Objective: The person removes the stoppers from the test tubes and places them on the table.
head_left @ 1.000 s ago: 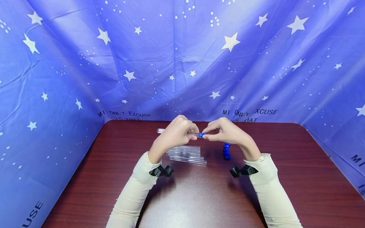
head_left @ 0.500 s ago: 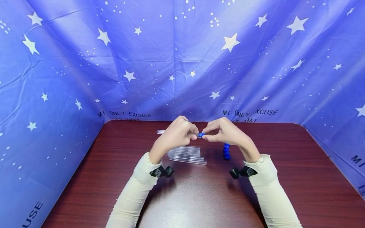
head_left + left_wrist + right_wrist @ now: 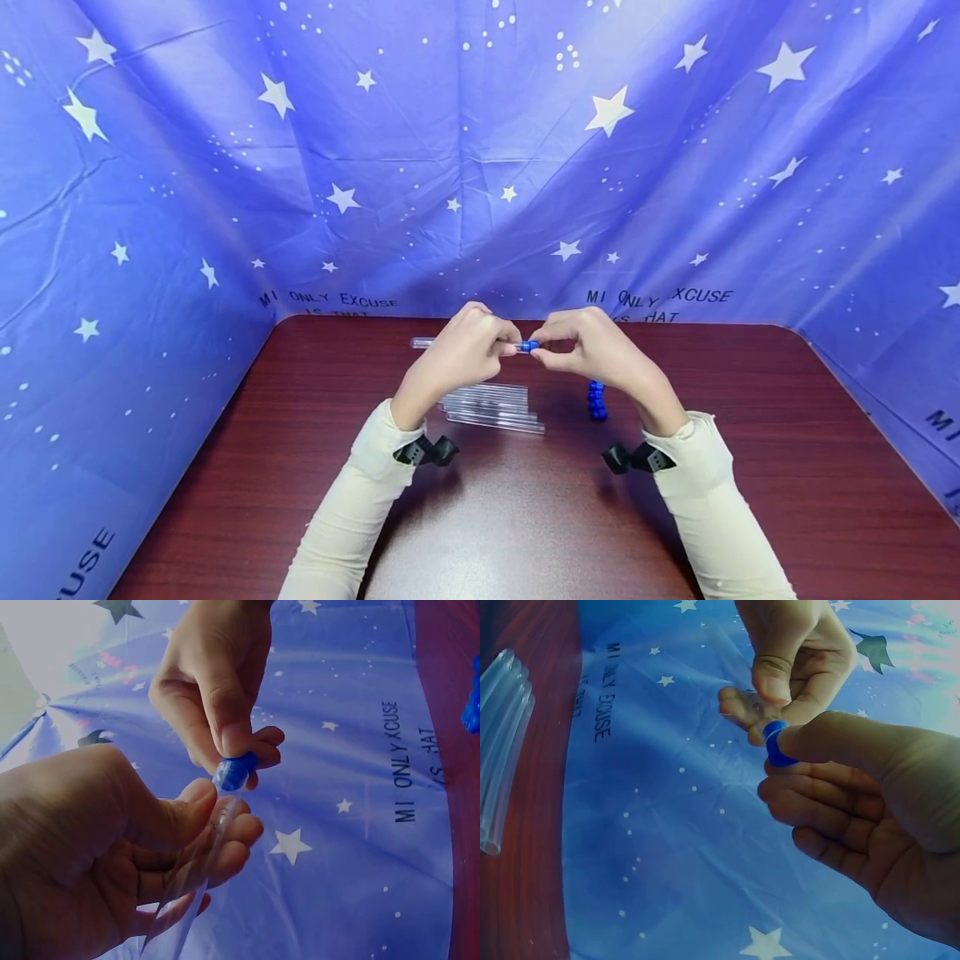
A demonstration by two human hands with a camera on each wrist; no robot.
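My left hand (image 3: 468,343) pinches a clear test tube (image 3: 201,874) close to its mouth, and the tube's rounded end sticks out to the left in the head view. A blue stopper (image 3: 234,771) sits in the tube's mouth, part of it showing through the clear wall. My right hand (image 3: 592,343) pinches that stopper between thumb and fingers. Both hands are raised above the far part of the table. Several more clear test tubes (image 3: 491,407) lie side by side below my left hand. A short row of blue stoppers (image 3: 597,402) lies below my right hand.
The dark red wooden table (image 3: 480,517) ends at a rounded far edge behind the hands. A blue curtain (image 3: 465,150) with white stars hangs behind it and along both sides. Each wrist carries a small black camera (image 3: 442,451).
Both hands, with the tube and stopper between them, have risen slightly in the head view. The grip of each hand stays the same, and the things on the table have not moved.
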